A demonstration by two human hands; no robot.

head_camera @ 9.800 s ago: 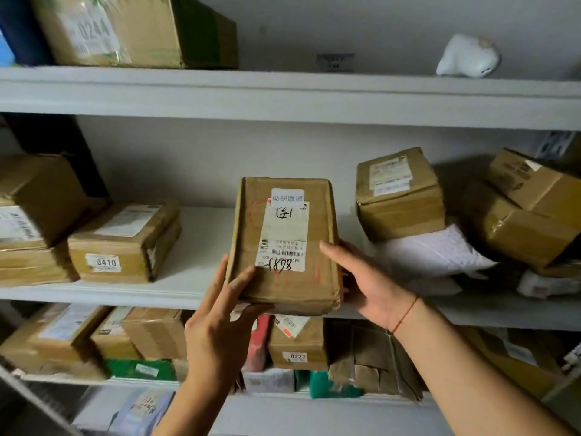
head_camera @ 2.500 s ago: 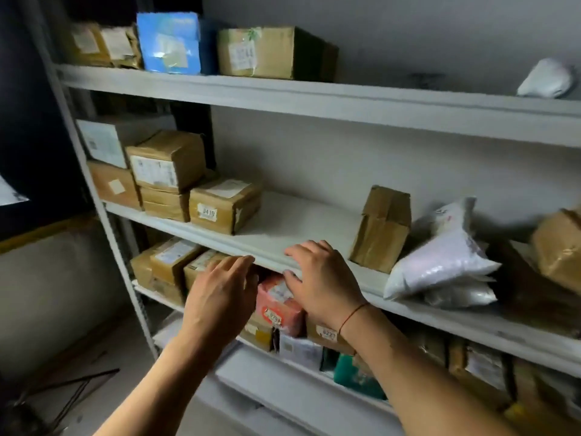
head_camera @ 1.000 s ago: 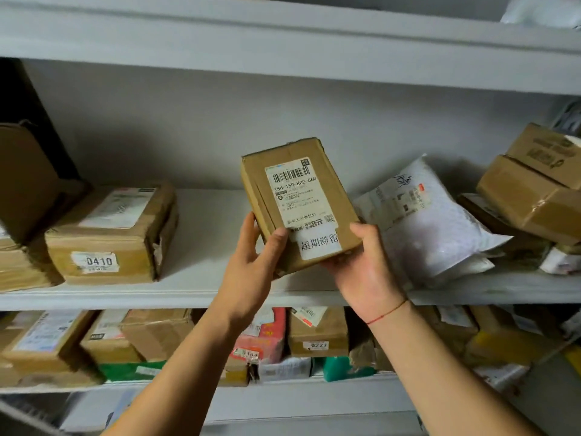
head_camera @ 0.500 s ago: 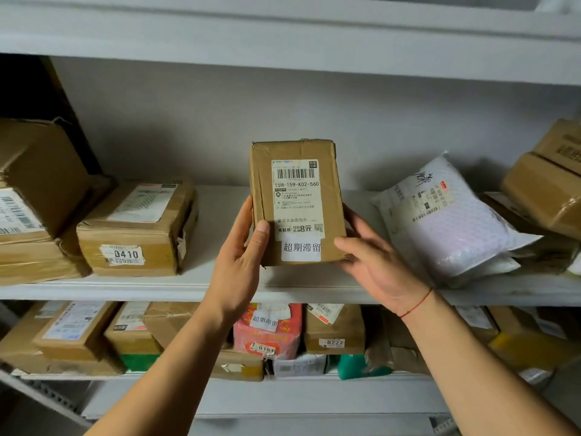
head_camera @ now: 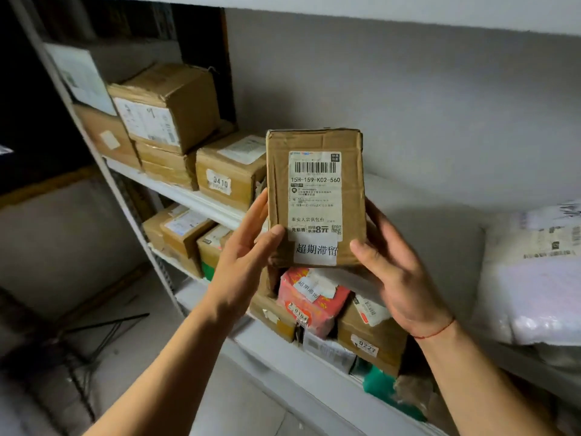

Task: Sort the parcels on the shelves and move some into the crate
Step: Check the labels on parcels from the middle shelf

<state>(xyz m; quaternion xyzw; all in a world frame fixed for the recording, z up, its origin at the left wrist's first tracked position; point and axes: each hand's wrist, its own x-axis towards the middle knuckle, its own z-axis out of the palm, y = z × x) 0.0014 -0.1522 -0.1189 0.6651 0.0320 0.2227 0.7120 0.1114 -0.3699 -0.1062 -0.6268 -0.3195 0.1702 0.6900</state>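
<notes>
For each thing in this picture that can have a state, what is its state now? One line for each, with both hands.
Labelled parcel: sealed, upright, held off the shelf, label toward the camera.
Left hand: holds the parcel's left edge, thumb on its front.
Right hand: holds the parcel's right edge.
Box 0410: closed, resting on the middle shelf.
Red packet: sealed, on the lower shelf.
White padded bag: sealed, lying on the middle shelf.
</notes>
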